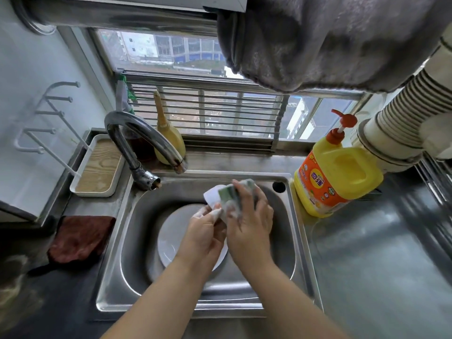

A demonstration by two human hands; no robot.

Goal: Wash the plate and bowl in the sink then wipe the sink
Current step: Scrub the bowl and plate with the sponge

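Note:
A white plate lies flat in the steel sink, partly hidden under my wrists. Above it, my left hand grips the lower edge of a small white bowl, tilted and soapy. My right hand holds a green sponge pressed against the bowl; foam covers my fingertips. Most of the bowl is hidden behind both hands.
A curved tap arches over the sink's back left. A yellow detergent bottle stands at the right rim. A dark red cloth lies on the left counter, a white tray behind it. A grey towel hangs overhead.

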